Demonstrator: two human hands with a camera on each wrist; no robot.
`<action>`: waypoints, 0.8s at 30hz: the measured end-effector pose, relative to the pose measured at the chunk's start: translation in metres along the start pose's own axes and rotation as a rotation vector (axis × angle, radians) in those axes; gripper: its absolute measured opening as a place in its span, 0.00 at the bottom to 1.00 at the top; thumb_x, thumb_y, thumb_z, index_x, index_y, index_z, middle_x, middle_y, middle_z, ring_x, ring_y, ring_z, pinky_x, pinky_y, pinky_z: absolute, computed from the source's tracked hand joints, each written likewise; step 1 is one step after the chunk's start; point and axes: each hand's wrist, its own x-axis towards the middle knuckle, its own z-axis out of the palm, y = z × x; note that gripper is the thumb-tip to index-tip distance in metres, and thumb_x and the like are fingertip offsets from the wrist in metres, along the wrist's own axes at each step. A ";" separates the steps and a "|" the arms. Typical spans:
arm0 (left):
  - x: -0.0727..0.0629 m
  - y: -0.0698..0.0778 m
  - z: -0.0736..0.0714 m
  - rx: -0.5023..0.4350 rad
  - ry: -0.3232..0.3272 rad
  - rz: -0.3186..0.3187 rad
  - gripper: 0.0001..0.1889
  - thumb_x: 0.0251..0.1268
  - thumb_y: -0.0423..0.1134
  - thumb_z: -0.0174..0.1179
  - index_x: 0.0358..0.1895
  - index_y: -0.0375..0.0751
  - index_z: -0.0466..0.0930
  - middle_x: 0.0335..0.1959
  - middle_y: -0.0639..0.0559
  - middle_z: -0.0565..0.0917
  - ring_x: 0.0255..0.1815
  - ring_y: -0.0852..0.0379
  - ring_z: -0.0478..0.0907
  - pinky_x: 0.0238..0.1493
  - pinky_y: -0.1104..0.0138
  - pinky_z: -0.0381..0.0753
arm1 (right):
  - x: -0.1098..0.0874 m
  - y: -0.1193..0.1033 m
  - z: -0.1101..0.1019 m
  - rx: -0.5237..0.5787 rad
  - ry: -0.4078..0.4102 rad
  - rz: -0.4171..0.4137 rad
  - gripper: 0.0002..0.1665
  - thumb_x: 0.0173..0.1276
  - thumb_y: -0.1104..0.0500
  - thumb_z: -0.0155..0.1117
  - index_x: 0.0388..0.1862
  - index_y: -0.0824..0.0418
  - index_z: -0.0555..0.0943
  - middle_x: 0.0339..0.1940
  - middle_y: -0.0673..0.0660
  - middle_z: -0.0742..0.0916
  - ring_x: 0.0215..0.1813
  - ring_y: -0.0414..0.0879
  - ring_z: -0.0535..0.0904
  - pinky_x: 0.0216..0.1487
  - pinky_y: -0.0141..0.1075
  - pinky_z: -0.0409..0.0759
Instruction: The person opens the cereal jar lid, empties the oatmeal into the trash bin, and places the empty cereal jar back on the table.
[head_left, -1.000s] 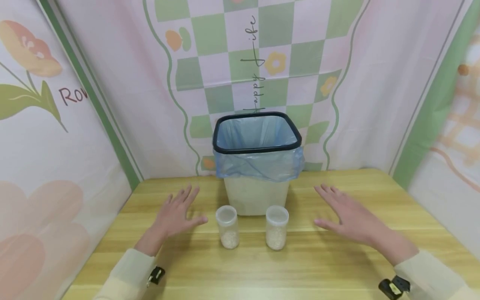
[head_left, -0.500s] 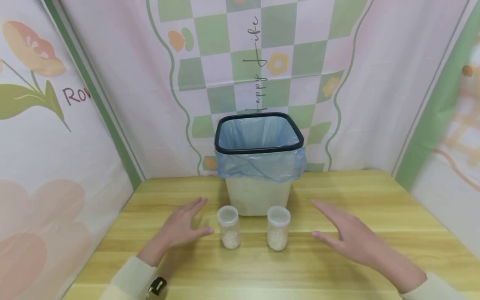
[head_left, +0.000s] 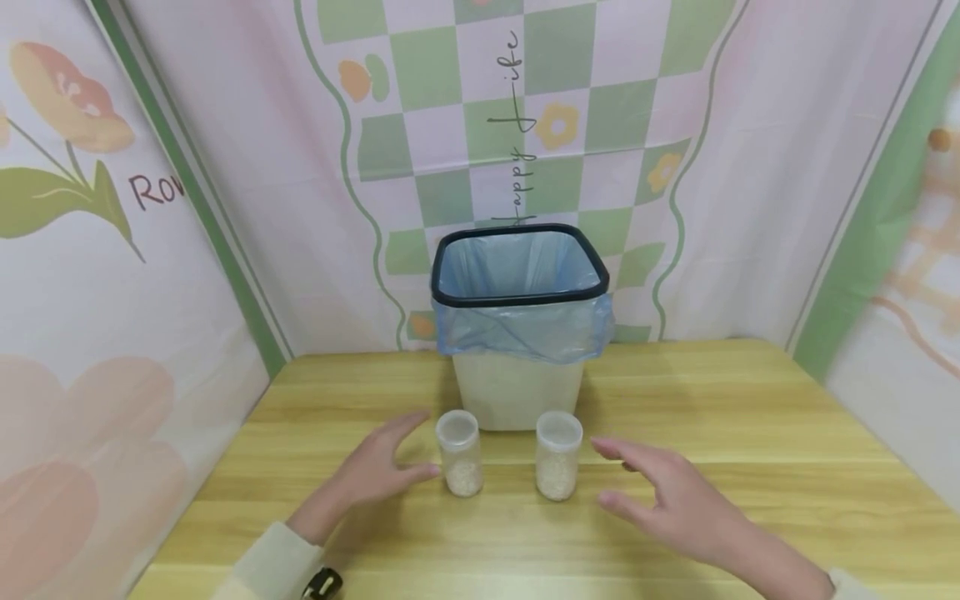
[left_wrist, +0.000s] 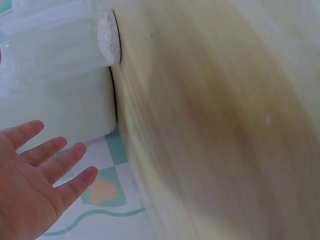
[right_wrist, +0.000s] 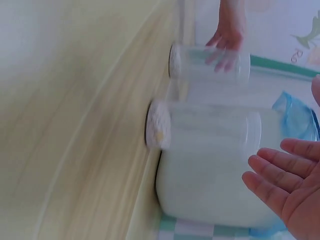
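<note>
Two clear capped jars, each with a whitish grainy filling at the bottom, stand upright side by side on the wooden table. Beside the left jar (head_left: 460,454) is my left hand (head_left: 367,475), thumb and fingers spread, the thumb tip very near the jar. To the right of the right jar (head_left: 557,457), my right hand (head_left: 678,504) hovers with thumb and fingers apart and a small gap to the jar. In the left wrist view the left hand (left_wrist: 35,185) has its fingers spread. In the right wrist view the right hand (right_wrist: 290,185) shows straight fingers near the jar (right_wrist: 200,125).
Right behind the jars stands a pale waste bin (head_left: 517,392) lined with a blue bag (head_left: 517,329) under a black rim. Patterned curtains (head_left: 630,117) enclose the wooden table (head_left: 480,550) at the back and sides.
Both hands have moved inward toward the two jars and lower in the head view. The jars and the bin have stayed in place.
</note>
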 end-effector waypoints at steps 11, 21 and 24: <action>0.006 0.006 0.017 -0.198 -0.013 0.006 0.39 0.55 0.54 0.70 0.67 0.37 0.69 0.62 0.42 0.75 0.60 0.44 0.73 0.60 0.45 0.72 | 0.015 -0.019 0.027 0.209 -0.048 -0.034 0.26 0.64 0.57 0.70 0.59 0.65 0.77 0.55 0.56 0.84 0.53 0.46 0.81 0.48 0.42 0.83; 0.011 0.008 0.030 -0.336 -0.020 0.011 0.35 0.53 0.49 0.73 0.64 0.41 0.73 0.56 0.48 0.80 0.56 0.47 0.76 0.57 0.45 0.74 | 0.031 -0.039 0.058 0.303 -0.097 0.113 0.30 0.68 0.48 0.65 0.61 0.66 0.75 0.57 0.60 0.83 0.51 0.51 0.81 0.50 0.46 0.82; 0.011 0.009 0.032 -0.347 -0.023 -0.005 0.35 0.52 0.49 0.73 0.63 0.41 0.73 0.56 0.47 0.80 0.56 0.47 0.76 0.57 0.46 0.74 | 0.034 -0.043 0.064 0.317 -0.109 0.107 0.31 0.69 0.49 0.64 0.61 0.68 0.74 0.57 0.61 0.82 0.52 0.53 0.80 0.51 0.47 0.82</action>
